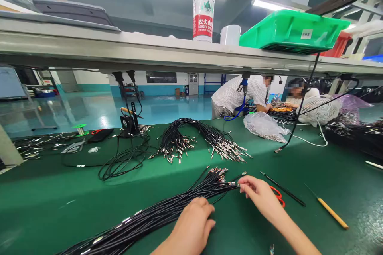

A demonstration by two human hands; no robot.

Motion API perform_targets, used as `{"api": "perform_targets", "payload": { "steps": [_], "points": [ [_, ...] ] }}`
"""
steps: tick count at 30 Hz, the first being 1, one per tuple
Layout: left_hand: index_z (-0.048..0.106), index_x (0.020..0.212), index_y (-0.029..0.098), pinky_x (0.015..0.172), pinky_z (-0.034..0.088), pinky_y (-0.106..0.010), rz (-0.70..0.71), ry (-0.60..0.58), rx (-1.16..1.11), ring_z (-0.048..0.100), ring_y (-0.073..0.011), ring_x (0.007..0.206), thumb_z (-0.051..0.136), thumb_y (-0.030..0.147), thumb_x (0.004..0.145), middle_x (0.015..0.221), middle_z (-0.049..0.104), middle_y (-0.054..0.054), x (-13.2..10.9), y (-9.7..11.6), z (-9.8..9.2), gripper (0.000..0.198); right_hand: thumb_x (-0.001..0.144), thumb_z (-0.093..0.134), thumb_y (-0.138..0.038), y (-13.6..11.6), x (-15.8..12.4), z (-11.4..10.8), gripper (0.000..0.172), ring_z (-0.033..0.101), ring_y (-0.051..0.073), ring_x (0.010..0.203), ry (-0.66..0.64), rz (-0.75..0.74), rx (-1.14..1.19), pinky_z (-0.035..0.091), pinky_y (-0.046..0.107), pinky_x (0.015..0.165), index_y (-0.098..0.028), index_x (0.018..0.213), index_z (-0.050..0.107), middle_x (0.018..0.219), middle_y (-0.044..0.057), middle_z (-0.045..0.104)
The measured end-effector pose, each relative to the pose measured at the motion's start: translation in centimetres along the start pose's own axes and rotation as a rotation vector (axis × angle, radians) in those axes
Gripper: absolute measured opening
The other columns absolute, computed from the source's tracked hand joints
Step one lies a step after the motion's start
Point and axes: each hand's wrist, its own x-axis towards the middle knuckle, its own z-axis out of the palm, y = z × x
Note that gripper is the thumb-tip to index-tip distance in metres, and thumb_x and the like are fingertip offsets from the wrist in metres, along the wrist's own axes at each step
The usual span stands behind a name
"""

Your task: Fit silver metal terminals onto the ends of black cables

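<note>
Beyond the cables [158,212], small parts [269,132] in a bag [257,121]

Room: glossy blue floor [163,108] with bright reflections, white wall [92,77] with teal lower band [95,87], dark rectangular panel [161,77] and grey door [68,81] at the far side, lit tube lights [269,5] overhead, pale shelf [134,50] spanning above a green worktop [44,203].

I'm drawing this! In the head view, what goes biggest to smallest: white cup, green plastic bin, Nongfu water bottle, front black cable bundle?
1. Front black cable bundle
2. Green plastic bin
3. Nongfu water bottle
4. White cup
</note>
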Motion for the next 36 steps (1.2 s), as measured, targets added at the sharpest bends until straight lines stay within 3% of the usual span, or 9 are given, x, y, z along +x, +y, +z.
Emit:
{"api": "perform_targets", "payload": {
  "steps": [4,8,11,13,19,24,27,33,36],
  "points": [
    [0.058,0.101,0.015,0.086,0.038,-0.034,-0.033,0.070,0.207,0.047,-0.0224,0.096,0.047,0.010,0.073,0.101,0.054,-0.008,4.4,0.4,3.3,0.030,0.076,0.039,-0.016,2.8,-0.5,1.5,0.019,0.055,0.020,0.066,-0.035,0.023,-0.194,0.041,0.029,0.062,-0.017,0.069,0.057,0.068,0.005,0.059],
    [0.059,0.094,0.016,0.083,0.038,-0.035,-0.062,0.064,0.250,0.047,-0.0224,0.091,0.042,0.009,0.076,0.096,0.055,-0.007,5.8,0.5,5.3,0.025,0.072,0.042,-0.009,2.9,-0.2,1.5,0.027,0.052,0.023,0.092,0.025,-0.018,-0.233,0.039,0.033,0.082,-0.016,0.089,0.062,0.094,0.009,0.059],
    [0.058,0.079,0.017,0.078,0.039,-0.031,-0.026,0.007,0.130,0.048,-0.0196,0.085,0.039,0.007,0.077,0.086,0.055,-0.005,5.5,0.7,5.1,0.021,0.072,0.039,-0.007,3.4,0.1,1.4,0.037,0.049,0.021,0.100,0.051,-0.064,-0.165,0.037,0.033,0.089,-0.015,0.103,0.059,0.102,0.010,0.057],
    [0.054,0.077,0.017,0.075,0.038,-0.028,0.015,0.001,0.021,0.048,-0.0179,0.082,0.036,0.008,0.079,0.083,0.055,-0.003,5.1,0.9,4.7,0.021,0.075,0.035,-0.009,3.8,0.1,1.0,0.038,0.053,0.020,0.092,0.026,-0.039,-0.055,0.040,0.033,0.085,-0.013,0.105,0.057,0.096,0.010,0.058],
    [0.046,0.075,0.018,0.064,0.036,-0.025,0.008,0.035,-0.227,0.048,-0.0143,0.067,0.028,0.014,0.085,0.073,0.052,-0.001,5.1,0.2,4.7,0.021,0.074,0.043,-0.019,2.1,-0.8,-1.0,0.026,0.056,0.019,0.082,-0.098,0.109,0.270,0.044,0.033,0.078,-0.015,0.093,0.059,0.086,0.006,0.062],
    [0.056,0.090,0.021,0.065,0.038,-0.023,0.037,0.068,-0.357,0.051,-0.0141,0.070,0.040,0.021,0.082,0.076,0.056,0.000,5.8,-0.4,5.2,0.017,0.075,0.053,-0.025,0.6,-1.0,-1.0,0.016,0.055,0.015,0.068,-0.127,0.119,0.464,0.044,0.027,0.066,-0.015,0.085,0.060,0.072,0.003,0.060],
    [0.059,0.095,0.022,0.065,0.038,-0.023,0.061,0.059,-0.398,0.051,-0.0150,0.071,0.047,0.023,0.079,0.077,0.057,-0.002,6.0,0.4,4.9,0.021,0.077,0.053,-0.025,0.3,-1.1,-0.8,0.014,0.054,0.014,0.066,-0.124,0.088,0.525,0.043,0.026,0.065,-0.015,0.083,0.062,0.069,0.002,0.059],
    [0.063,0.079,0.017,0.055,0.037,-0.021,-0.011,0.107,-0.683,0.048,-0.0132,0.061,0.050,0.025,0.075,0.070,0.054,-0.003,6.3,1.2,4.9,0.016,0.078,0.052,-0.025,-1.0,-1.5,-1.0,0.014,0.054,0.014,0.067,-0.148,0.086,0.537,0.043,0.026,0.066,-0.016,0.084,0.061,0.072,0.001,0.058],
    [0.063,0.070,0.015,0.057,0.037,-0.021,-0.016,0.104,-0.759,0.048,-0.0132,0.061,0.050,0.029,0.077,0.065,0.053,-0.003,6.3,1.2,4.8,0.021,0.081,0.048,-0.025,-1.5,-1.6,-1.0,0.012,0.052,0.015,0.067,-0.105,0.051,0.400,0.041,0.026,0.064,-0.017,0.082,0.057,0.068,0.000,0.055]
  ]
}}
